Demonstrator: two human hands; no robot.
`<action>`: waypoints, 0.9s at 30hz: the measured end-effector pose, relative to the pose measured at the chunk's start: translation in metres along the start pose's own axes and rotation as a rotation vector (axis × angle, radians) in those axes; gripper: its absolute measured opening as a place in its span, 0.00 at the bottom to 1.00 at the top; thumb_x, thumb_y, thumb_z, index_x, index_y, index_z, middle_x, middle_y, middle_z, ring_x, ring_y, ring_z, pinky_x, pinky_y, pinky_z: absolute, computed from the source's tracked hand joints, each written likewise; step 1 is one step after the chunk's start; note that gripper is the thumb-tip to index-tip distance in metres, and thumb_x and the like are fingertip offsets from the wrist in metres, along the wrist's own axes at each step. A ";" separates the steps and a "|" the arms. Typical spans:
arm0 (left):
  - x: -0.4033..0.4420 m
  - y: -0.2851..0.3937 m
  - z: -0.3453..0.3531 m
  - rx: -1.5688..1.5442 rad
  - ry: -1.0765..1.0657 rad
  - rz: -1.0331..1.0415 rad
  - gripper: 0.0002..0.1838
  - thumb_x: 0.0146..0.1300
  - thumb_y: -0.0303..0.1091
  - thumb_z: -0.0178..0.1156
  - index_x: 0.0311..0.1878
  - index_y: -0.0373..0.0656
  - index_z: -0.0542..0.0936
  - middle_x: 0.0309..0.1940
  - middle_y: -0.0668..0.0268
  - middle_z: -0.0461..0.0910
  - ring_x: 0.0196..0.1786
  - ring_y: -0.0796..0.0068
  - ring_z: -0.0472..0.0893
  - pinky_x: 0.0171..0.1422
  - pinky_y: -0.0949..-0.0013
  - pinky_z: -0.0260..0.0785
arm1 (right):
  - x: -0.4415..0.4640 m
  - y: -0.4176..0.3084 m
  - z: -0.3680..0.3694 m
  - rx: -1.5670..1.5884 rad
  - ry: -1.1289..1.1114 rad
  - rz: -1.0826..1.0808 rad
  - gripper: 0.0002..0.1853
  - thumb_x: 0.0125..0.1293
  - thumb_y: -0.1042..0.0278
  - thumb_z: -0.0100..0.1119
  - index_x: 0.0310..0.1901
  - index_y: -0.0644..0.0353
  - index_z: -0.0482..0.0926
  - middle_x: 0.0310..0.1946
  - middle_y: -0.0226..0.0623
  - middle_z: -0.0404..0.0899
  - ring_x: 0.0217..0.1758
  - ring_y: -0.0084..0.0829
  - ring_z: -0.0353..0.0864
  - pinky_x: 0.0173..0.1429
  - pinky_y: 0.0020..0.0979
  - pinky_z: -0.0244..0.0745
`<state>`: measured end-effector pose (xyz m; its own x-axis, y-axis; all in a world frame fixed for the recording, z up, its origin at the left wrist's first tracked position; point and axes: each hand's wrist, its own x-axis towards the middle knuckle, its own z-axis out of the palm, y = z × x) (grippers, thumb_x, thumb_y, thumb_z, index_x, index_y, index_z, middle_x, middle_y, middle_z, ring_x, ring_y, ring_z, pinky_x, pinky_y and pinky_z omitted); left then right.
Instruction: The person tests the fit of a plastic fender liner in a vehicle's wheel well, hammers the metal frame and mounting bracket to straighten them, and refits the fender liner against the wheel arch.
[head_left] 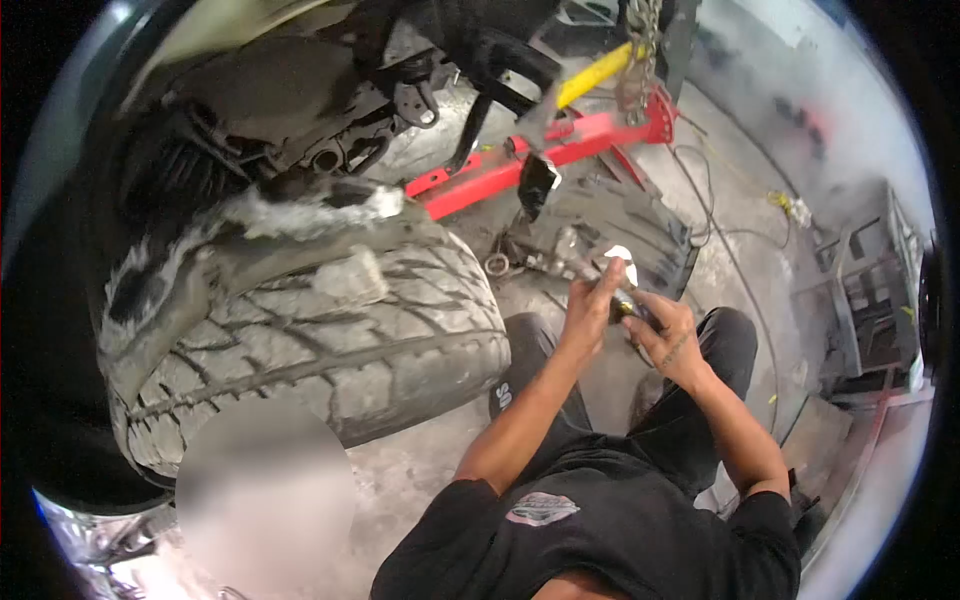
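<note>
We have both hands close together — right hand [670, 338] curled around a dark handheld piece [628, 305], left hand [588, 315] right up beside it, though we can't tell its grip. The dirty metal part [565, 255] sits just ahead and to our left, long axis roughly sideways — so the left's nearer.

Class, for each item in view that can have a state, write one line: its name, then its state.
Left hand: at the dark tool, grip unclear
Right hand: closed around the tool
Dark tool: held, partly hidden
Tire: tread dirty
Pale block: lying on the tread
Chain: hanging
Yellow bar: slanted
Dark panel: lying on the floor
</note>
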<state>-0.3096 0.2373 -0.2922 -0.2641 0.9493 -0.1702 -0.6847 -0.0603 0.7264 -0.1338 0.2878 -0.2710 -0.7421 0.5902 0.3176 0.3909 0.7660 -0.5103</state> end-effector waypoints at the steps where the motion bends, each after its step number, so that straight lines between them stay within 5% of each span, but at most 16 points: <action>1: 0.001 -0.004 0.002 0.076 0.054 0.012 0.27 0.70 0.41 0.67 0.65 0.38 0.73 0.53 0.63 0.80 0.58 0.71 0.79 0.61 0.64 0.74 | 0.001 -0.001 0.001 0.067 0.006 -0.021 0.20 0.67 0.67 0.69 0.55 0.70 0.80 0.41 0.51 0.85 0.42 0.42 0.87 0.49 0.37 0.79; 4: 0.003 -0.009 0.001 0.270 0.137 0.047 0.27 0.69 0.34 0.67 0.68 0.38 0.72 0.56 0.60 0.79 0.59 0.68 0.79 0.62 0.63 0.75 | -0.001 0.017 0.002 0.290 -0.089 0.032 0.23 0.70 0.65 0.66 0.61 0.68 0.76 0.49 0.51 0.83 0.49 0.42 0.85 0.52 0.39 0.79; 7: 0.006 -0.006 0.008 0.132 0.275 -0.015 0.29 0.67 0.31 0.66 0.69 0.38 0.70 0.58 0.58 0.78 0.59 0.67 0.79 0.62 0.63 0.75 | 0.014 0.033 -0.007 0.542 -0.269 0.218 0.25 0.76 0.60 0.59 0.68 0.65 0.71 0.55 0.48 0.79 0.54 0.38 0.83 0.57 0.40 0.77; 11: 0.013 -0.003 0.028 0.143 0.349 0.263 0.29 0.68 0.35 0.69 0.69 0.38 0.72 0.58 0.60 0.79 0.60 0.68 0.78 0.66 0.63 0.71 | 0.037 0.062 0.010 0.908 -0.403 0.249 0.28 0.79 0.57 0.53 0.73 0.63 0.63 0.58 0.46 0.78 0.63 0.36 0.77 0.67 0.40 0.70; 13: 0.017 -0.001 0.041 0.286 0.444 0.344 0.29 0.69 0.37 0.70 0.68 0.37 0.72 0.58 0.61 0.79 0.59 0.68 0.78 0.66 0.63 0.70 | 0.062 0.054 0.011 1.048 -0.419 0.230 0.31 0.80 0.56 0.51 0.77 0.61 0.59 0.63 0.48 0.76 0.69 0.38 0.74 0.72 0.40 0.67; 16: 0.020 -0.012 0.056 0.418 0.600 0.448 0.28 0.73 0.37 0.64 0.71 0.38 0.70 0.62 0.59 0.78 0.60 0.67 0.79 0.65 0.62 0.73 | 0.075 0.058 0.038 1.093 -0.344 0.002 0.39 0.78 0.50 0.52 0.81 0.60 0.50 0.72 0.60 0.67 0.66 0.52 0.79 0.71 0.46 0.70; 19: 0.012 -0.012 0.080 0.442 0.710 0.422 0.29 0.75 0.42 0.63 0.72 0.37 0.71 0.66 0.58 0.76 0.65 0.68 0.76 0.67 0.64 0.70 | 0.078 0.062 0.047 1.199 -0.392 0.025 0.39 0.79 0.46 0.49 0.81 0.60 0.51 0.69 0.60 0.72 0.68 0.53 0.77 0.73 0.46 0.67; 21: 0.005 -0.010 0.086 0.375 0.731 0.343 0.29 0.76 0.43 0.62 0.72 0.36 0.70 0.69 0.57 0.73 0.68 0.68 0.73 0.69 0.64 0.69 | 0.082 0.072 0.046 1.284 -0.525 0.120 0.39 0.79 0.43 0.49 0.80 0.62 0.54 0.56 0.53 0.80 0.58 0.45 0.81 0.64 0.43 0.74; 27: -0.040 -0.003 0.078 0.329 0.780 0.317 0.39 0.74 0.52 0.61 0.77 0.39 0.60 0.76 0.49 0.65 0.77 0.46 0.65 0.74 0.37 0.63 | 0.085 0.096 0.064 1.361 -0.654 0.279 0.39 0.78 0.39 0.49 0.77 0.62 0.59 0.46 0.48 0.79 0.47 0.36 0.79 0.55 0.41 0.78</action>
<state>-0.2441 0.2238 -0.2363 -0.8748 0.4175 -0.2457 -0.3040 -0.0782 0.9495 -0.1945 0.3955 -0.3443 -0.9763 0.1802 -0.1198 0.0462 -0.3676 -0.9288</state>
